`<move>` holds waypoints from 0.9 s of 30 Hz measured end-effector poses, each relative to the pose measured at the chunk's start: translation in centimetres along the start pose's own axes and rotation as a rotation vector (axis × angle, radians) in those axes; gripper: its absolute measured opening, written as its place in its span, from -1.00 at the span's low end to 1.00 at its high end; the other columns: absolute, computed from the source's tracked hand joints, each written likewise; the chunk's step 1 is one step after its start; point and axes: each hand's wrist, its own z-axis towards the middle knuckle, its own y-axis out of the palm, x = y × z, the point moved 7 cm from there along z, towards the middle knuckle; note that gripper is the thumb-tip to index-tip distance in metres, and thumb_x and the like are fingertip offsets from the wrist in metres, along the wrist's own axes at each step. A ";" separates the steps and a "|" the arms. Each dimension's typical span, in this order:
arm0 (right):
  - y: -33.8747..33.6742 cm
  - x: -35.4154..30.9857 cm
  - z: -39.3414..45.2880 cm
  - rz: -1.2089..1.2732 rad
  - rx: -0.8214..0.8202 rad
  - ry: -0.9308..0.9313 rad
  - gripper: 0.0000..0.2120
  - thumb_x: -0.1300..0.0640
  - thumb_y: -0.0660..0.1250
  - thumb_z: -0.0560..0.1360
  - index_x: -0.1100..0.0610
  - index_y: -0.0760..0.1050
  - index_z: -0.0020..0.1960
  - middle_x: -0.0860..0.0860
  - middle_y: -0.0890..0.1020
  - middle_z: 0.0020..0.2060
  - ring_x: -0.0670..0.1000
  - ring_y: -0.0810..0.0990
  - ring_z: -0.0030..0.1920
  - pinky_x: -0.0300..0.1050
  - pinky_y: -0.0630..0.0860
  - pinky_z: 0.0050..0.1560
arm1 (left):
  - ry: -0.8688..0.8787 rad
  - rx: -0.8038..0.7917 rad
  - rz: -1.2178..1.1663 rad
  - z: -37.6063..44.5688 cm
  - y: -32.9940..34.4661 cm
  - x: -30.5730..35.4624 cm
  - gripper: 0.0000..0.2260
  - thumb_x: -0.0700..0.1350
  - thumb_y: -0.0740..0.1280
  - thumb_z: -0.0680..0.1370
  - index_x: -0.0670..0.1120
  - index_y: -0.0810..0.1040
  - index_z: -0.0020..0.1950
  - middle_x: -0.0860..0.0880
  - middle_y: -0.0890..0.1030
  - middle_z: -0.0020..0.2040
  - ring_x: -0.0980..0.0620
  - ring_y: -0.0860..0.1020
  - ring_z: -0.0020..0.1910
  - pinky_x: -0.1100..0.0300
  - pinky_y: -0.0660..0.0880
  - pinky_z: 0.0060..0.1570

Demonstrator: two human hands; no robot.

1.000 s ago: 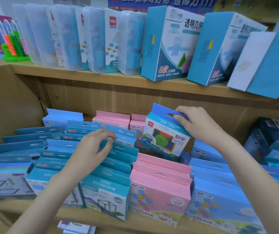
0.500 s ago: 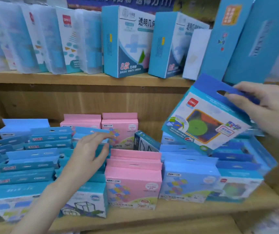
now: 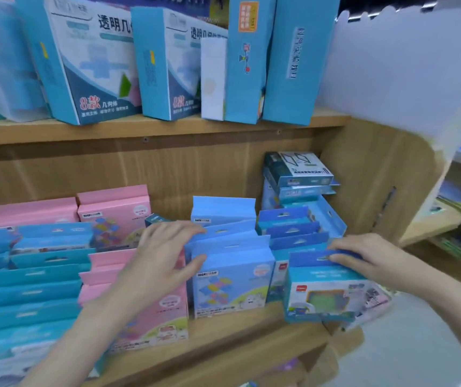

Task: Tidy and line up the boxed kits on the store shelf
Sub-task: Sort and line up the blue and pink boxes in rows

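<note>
Lower right of the frame, the right hand (image 3: 363, 261) pinches the blue kit (image 3: 327, 291) by its stiff hanger flap; light cardboard, likely crushable. The left hand (image 3: 165, 258) rests flat, fingers relaxed, on the centre row

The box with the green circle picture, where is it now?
In the head view the green-circle box stands at the front right end of the lower shelf, under the right hand, right of the light-blue row.

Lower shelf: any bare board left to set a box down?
Bare strip of wooden lower shelf along the front edge, before the pale blue box row, between the pink box row and the dark-blue-topped box under the right hand. Everywhere behind is packed.
</note>
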 end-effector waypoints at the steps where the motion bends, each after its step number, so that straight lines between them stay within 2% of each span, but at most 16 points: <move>1: 2.0 0.0 0.7 0.006 -0.008 0.021 -0.45 -0.41 -0.12 0.46 -0.07 0.48 -0.14 -0.20 0.51 -0.30 -0.18 0.42 -0.22 -0.32 0.35 -0.13 | 0.009 -0.008 0.005 0.0 0.2 0.1 -0.64 0.18 0.17 0.46 0.05 0.47 0.17 0.09 0.56 0.13 0.11 0.41 0.12 0.19 0.17 0.12; 3: 3.6 1.1 1.1 -0.005 0.141 -0.029 -0.48 -0.25 0.02 0.53 0.13 0.56 -0.11 -0.08 0.51 -0.18 -0.15 0.41 -0.11 -0.30 0.36 0.01 | 0.030 -0.027 0.060 -0.1 0.4 0.5 -0.62 0.21 0.17 0.46 0.05 0.46 0.18 0.08 0.55 0.14 0.12 0.39 0.13 0.16 0.16 0.15; 5: 3.9 3.3 0.9 -0.033 0.340 0.099 -0.72 0.04 0.19 0.55 0.21 0.55 -0.12 0.05 0.48 -0.05 0.04 0.46 0.00 -0.08 0.42 0.07 | 0.032 -0.047 0.130 -0.2 0.9 0.4 -0.57 0.22 0.15 0.45 0.02 0.50 0.18 0.07 0.56 0.14 0.10 0.42 0.11 0.13 0.15 0.17; 6: 4.3 3.0 0.9 -0.012 0.418 0.151 -0.79 0.11 0.22 0.54 0.22 0.54 -0.12 0.09 0.47 0.00 0.10 0.45 0.04 -0.06 0.39 0.07 | 0.027 -0.048 0.161 -0.2 1.0 0.3 -0.56 0.22 0.15 0.44 0.01 0.52 0.17 0.06 0.57 0.13 0.07 0.46 0.09 0.12 0.16 0.18; 9: 5.5 2.1 0.9 0.053 0.586 0.177 -0.72 0.04 0.18 0.54 0.24 0.53 -0.09 0.09 0.46 -0.01 0.00 0.37 0.02 -0.29 0.26 0.09 | 0.025 -0.039 0.246 -0.3 1.0 0.2 -0.58 0.21 0.16 0.41 0.00 0.56 0.09 0.08 0.61 -0.02 0.04 0.59 -0.09 0.08 0.20 0.16; 11: 5.0 1.6 1.3 0.070 0.642 0.158 -0.69 0.05 0.11 0.52 0.24 0.54 -0.08 0.09 0.48 -0.07 -0.03 0.35 -0.03 -0.36 0.22 0.03 | 0.032 -0.035 0.283 -0.4 1.2 0.2 -0.60 0.20 0.16 0.40 0.00 0.58 0.05 0.09 0.62 -0.12 0.04 0.61 -0.16 0.07 0.22 0.15; 17: 5.4 1.6 3.2 0.100 0.633 0.151 -0.81 0.14 0.21 0.51 0.23 0.54 -0.07 0.09 0.50 -0.13 -0.05 0.35 -0.08 -0.33 0.26 -0.02 | 0.035 -0.040 0.296 -0.4 1.4 0.1 -0.59 0.21 0.16 0.39 -0.02 0.59 0.01 0.09 0.63 -0.14 0.05 0.62 -0.18 0.07 0.21 0.16; 21: 5.3 2.0 3.5 0.116 0.515 0.154 -0.88 0.20 0.26 0.52 0.21 0.52 0.01 0.02 0.49 -0.05 -0.13 0.30 -0.01 -0.16 0.36 -0.02 | 0.035 -0.040 0.305 -0.3 1.3 0.3 -0.58 0.21 0.15 0.38 -0.02 0.60 0.01 0.09 0.63 -0.14 0.06 0.61 -0.18 0.08 0.21 0.15; 24: 5.1 2.0 3.1 0.170 0.476 0.165 -0.82 0.20 0.29 0.51 0.16 0.48 0.10 -0.06 0.43 0.02 -0.19 0.27 0.05 -0.10 0.43 0.01 | 0.042 -0.023 0.270 -0.4 1.1 0.5 -0.58 0.20 0.16 0.41 -0.03 0.58 0.06 0.09 0.63 -0.11 0.11 0.54 -0.12 0.13 0.21 0.15; 27: 4.0 1.1 2.7 0.163 0.504 0.144 -0.76 0.09 0.22 0.46 0.13 0.47 0.09 -0.08 0.43 0.02 -0.19 0.28 0.06 -0.20 0.30 0.07 | 0.023 0.034 0.166 -0.3 0.3 0.4 -0.63 0.16 0.16 0.47 -0.02 0.56 0.09 0.12 0.60 -0.05 0.16 0.44 -0.06 0.18 0.20 0.15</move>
